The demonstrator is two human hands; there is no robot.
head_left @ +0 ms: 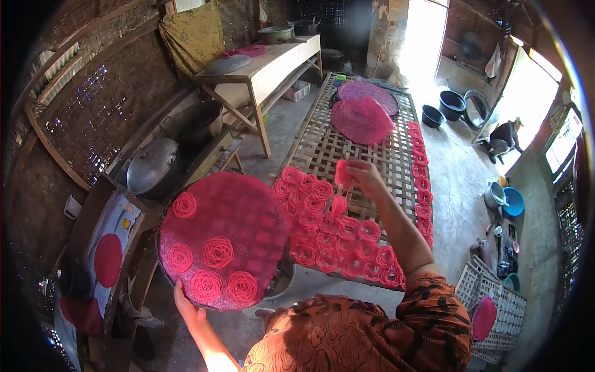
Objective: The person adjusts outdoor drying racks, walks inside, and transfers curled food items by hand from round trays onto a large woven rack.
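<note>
My left hand [189, 305] grips the lower left edge of a large round pink tray [248, 204], which is tilted. Several coiled pink noodle-like nests [217, 252] lie on it, mostly along its lower part. My right hand [364, 176] is closed on a pink nest [343, 173] above a long woven bamboo rack [310, 152]; strands hang below the fingers. Rows of pink nests [328, 239] cover the rack's near end, and a column of them [421, 186] runs along its right edge.
Two round pink trays [362, 121] rest on the rack's far part. A wooden table [266, 68] with pans stands behind on the left. Lidded pot [152, 164] at left; black tubs [451, 104] at right. Another person [505, 137] crouches near the bright doorway.
</note>
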